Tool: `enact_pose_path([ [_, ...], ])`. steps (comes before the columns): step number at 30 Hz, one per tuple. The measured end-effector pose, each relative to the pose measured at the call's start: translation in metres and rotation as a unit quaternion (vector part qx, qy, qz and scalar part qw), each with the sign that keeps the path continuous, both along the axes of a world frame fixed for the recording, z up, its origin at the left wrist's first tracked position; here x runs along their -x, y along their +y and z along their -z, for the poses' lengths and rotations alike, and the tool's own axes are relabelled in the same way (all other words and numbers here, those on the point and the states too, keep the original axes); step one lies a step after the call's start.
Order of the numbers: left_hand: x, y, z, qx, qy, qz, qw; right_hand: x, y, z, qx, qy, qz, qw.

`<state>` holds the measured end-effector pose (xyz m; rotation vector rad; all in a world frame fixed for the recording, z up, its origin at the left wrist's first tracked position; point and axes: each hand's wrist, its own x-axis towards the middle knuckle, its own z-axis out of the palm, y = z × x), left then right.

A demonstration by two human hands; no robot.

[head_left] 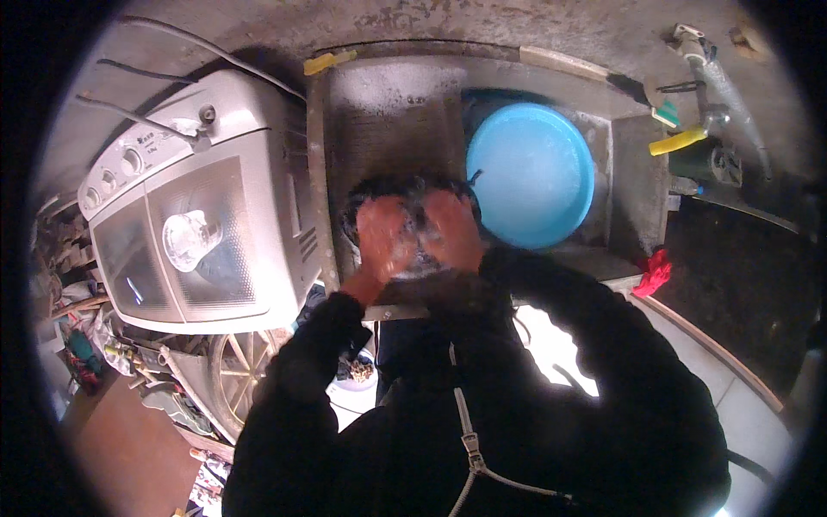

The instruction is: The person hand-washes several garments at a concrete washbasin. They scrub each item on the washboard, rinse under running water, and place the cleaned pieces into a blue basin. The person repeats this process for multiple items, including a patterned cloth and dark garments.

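1. The fisheye view looks steeply down from the person's head.
2. It faces the sink (392, 95), with the left hand (386, 234) and right hand (452, 228) near, mid-picture.

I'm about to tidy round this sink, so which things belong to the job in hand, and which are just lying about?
In the job:
dark cloth, wet, under left hand and right hand
slab beneath it
blue basin of cloudy water, probably

Apparently just there:
red bundle
yellow strip
washing machine, untouched
spoked wheel
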<state>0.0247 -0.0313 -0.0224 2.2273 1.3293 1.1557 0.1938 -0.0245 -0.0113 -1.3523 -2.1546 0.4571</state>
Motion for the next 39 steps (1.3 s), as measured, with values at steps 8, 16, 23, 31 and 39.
enact_pose_path([
  [8,-0.011,0.133,0.026,0.235,0.206,-0.209,0.927,0.012,0.126,0.042,-0.011,-0.095,0.152,0.984],
  [16,0.008,-0.007,-0.008,0.074,0.011,-0.045,0.996,-0.005,-0.006,-0.005,0.014,-0.020,-0.045,0.999],
  [23,0.000,0.152,0.034,0.177,0.209,-0.239,0.932,0.013,0.137,0.047,-0.006,-0.178,0.067,0.982],
  [31,0.011,-0.025,-0.014,0.037,0.019,0.011,0.999,-0.006,-0.019,-0.017,0.052,-0.054,-0.051,0.996],
  [39,0.007,0.151,0.042,0.126,0.209,-0.253,0.936,0.017,0.137,0.035,-0.006,-0.192,0.052,0.980],
])
